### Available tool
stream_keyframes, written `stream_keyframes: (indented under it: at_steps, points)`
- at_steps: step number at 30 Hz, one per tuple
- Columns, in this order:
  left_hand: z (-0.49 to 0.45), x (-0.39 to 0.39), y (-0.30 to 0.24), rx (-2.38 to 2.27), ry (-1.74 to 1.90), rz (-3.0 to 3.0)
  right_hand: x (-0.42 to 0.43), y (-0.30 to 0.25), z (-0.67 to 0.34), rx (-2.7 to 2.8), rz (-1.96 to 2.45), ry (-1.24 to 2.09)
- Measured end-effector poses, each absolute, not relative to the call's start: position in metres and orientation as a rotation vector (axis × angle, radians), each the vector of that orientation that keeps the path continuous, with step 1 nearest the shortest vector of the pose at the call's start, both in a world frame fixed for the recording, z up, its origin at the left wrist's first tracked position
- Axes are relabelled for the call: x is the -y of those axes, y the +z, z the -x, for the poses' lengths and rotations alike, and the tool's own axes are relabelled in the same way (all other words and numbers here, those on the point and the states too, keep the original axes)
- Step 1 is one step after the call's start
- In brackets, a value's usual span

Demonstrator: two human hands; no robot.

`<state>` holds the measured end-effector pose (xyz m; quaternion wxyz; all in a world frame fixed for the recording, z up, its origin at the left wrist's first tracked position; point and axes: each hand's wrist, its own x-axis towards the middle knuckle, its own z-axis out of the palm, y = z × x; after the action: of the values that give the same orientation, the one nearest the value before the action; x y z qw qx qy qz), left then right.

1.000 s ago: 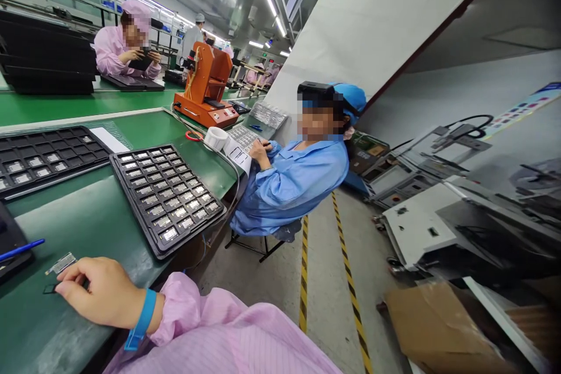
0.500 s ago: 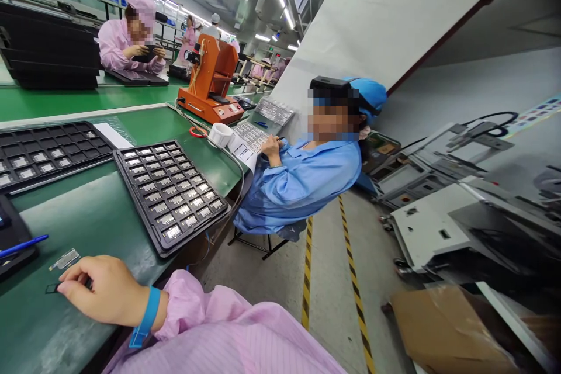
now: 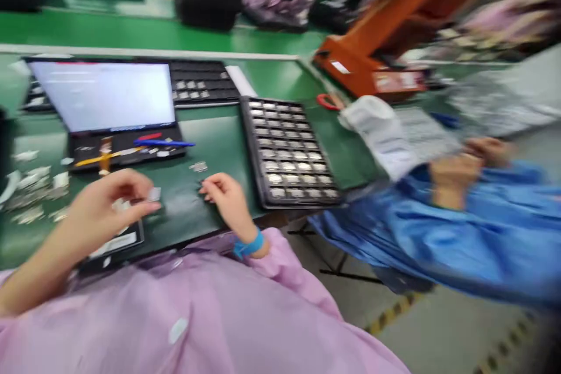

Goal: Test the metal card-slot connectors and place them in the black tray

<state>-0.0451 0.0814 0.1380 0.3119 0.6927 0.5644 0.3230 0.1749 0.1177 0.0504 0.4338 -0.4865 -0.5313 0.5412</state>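
The picture is smeared by head motion. My left hand [image 3: 103,207] hovers over the green table [image 3: 210,146] and pinches a small silvery part [image 3: 154,194] between thumb and fingers. My right hand [image 3: 228,198], with a blue wristband [image 3: 249,243], rests on the table with curled fingers, its tips on a small dark part [image 3: 202,187]. Another small silvery part [image 3: 198,166] lies loose just beyond it. To the right of my right hand stands a black tray [image 3: 284,152] with several rows of silvery parts.
A lit white panel [image 3: 105,93] stands behind a black holder with a blue pen [image 3: 164,143]. A second black tray [image 3: 201,79] lies further back. Loose pieces [image 3: 35,187] litter the left. An orange machine [image 3: 385,23] and a co-worker in blue [image 3: 460,216] are at the right.
The view has swung left and down onto the table. My left hand has come into view holding a silvery part. My right hand stays on the table at the dark part.
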Motion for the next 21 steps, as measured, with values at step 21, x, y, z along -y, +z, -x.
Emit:
stream_keyframes:
  at_steps: [21]
  points:
    - [0.032, -0.057, 0.127, -1.122, 0.705, -0.927, -0.083, 0.109, -0.169, 1.545, 1.069, 1.664]
